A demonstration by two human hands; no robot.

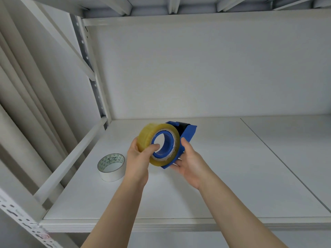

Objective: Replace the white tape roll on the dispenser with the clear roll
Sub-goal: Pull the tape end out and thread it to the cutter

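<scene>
Fingers [154,146] press the clear roll [158,144] onto the dispenser [188,134].

Two tape rolls, one clear roll [157,144], one white roll [111,167], apparently one blue dispenser [188,135], two hands.

Dispenser [188,135] mostly hidden — behind clear roll [148,138], right hand [189,161].

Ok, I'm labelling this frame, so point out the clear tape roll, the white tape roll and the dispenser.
clear tape roll [146,138]: head view, its yellowish outer winding.
white tape roll [112,173]: head view, its white outer side wall.
dispenser [189,132]: head view, its blue side plate behind the roll.
</scene>
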